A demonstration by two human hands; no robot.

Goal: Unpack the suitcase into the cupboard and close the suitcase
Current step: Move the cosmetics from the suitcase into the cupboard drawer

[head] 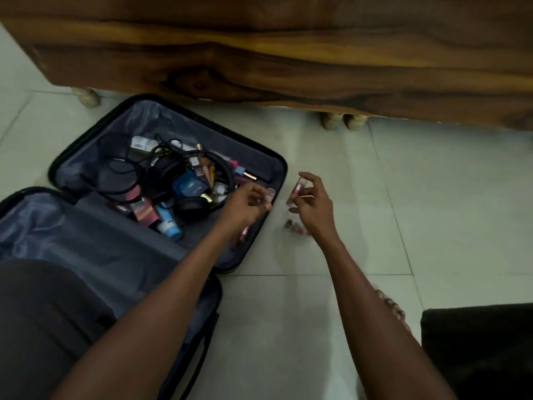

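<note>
A dark suitcase [86, 157] lies open on the tiled floor, its grey-lined far half heaped with cosmetics, small boxes, black headphones [184, 180] and cables. My left hand [248, 202] hovers over the suitcase's right edge and pinches a small clear tube [270, 194]. Just right of the suitcase, above the floor, my right hand [310, 206] grips a few pink cosmetic tubes [297, 190]. Several small pinkish items [294, 226] lie on the floor beneath that hand. The near half of the suitcase shows only grey lining.
A wooden cupboard [288, 53] on short pale legs [86, 96] spans the top of the view. My dark-clad knee [43, 313] covers the lower left. A black cushion or seat [478, 350] sits at the lower right, with a bare foot [395, 310] beside it.
</note>
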